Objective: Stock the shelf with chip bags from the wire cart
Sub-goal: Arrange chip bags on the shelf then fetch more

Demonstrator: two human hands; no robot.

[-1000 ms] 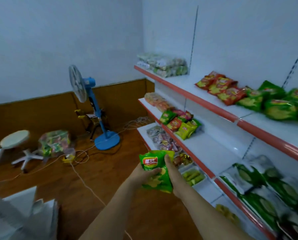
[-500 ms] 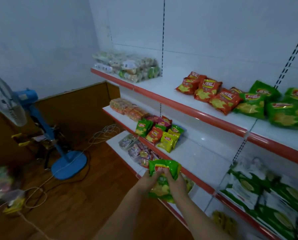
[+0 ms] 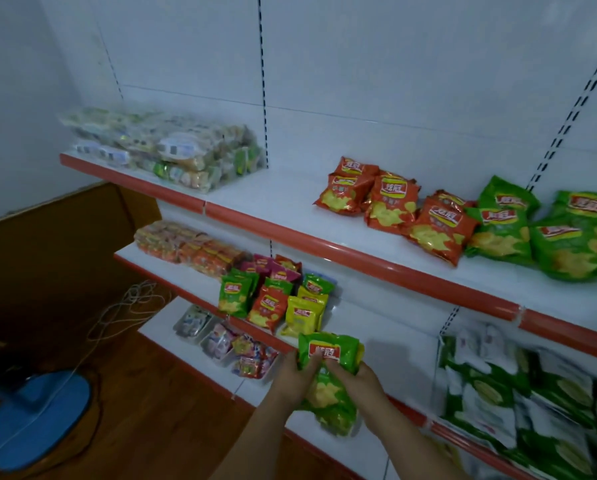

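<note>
Chip bag (image 3: 328, 379), green, pinched between both hands, left hand (image 3: 295, 377) and right hand (image 3: 362, 382), has swung from over the floor to the middle shelf (image 3: 390, 344) beside the small bags (image 3: 276, 299), so placement looks imminent.

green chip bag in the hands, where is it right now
In the head view the green bag is low and centre, held between the left hand and right hand, in front of the middle shelf, just right of the yellow bags.
</note>
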